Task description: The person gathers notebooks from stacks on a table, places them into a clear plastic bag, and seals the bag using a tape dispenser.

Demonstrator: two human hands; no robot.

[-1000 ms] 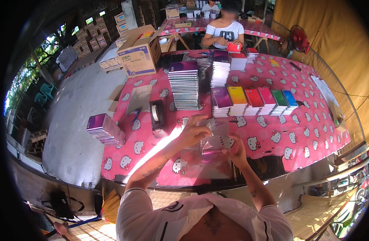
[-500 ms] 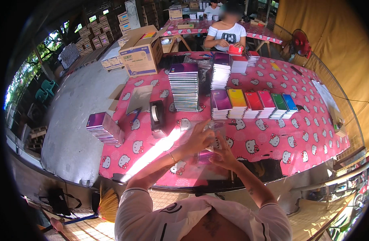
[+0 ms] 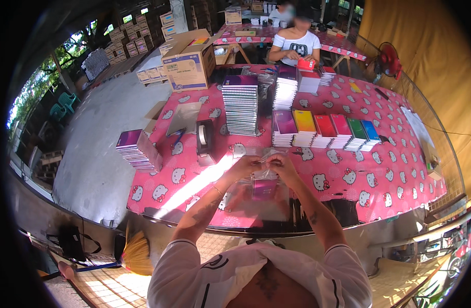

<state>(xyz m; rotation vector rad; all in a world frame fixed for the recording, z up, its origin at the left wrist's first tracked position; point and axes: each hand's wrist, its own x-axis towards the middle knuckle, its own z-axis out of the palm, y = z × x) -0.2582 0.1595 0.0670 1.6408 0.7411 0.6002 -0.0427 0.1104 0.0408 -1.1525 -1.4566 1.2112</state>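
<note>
My left hand (image 3: pixel 247 167) and my right hand (image 3: pixel 282 168) meet near the table's front, fingers closed on the top of a clear plastic bag (image 3: pixel 261 175). Just below the hands, nearer to me, a purple notebook (image 3: pixel 264 190) shows; whether it lies inside the bag or under it I cannot tell. A black tape dispenser (image 3: pixel 205 143) stands to the left of my left hand. Beyond my right hand runs a row of notebook stacks, with purple (image 3: pixel 284 123), yellow (image 3: pixel 303 122), red, pink, green and blue (image 3: pixel 369 129) covers.
A tall stack of spiral notebooks (image 3: pixel 240 108) rises mid-table, with another stack (image 3: pixel 284 90) beside it. A shorter purple stack (image 3: pixel 138 150) sits at the left edge. An open carton (image 3: pixel 186 66) stands far left. Across the table, a person (image 3: pixel 299 46) handles red notebooks. A red fan (image 3: pixel 388 60) stands right.
My hands have come level with each other at the bag's top, the right one moving up and away from me. The purple notebook below shows more fully. The view has shifted slightly.
</note>
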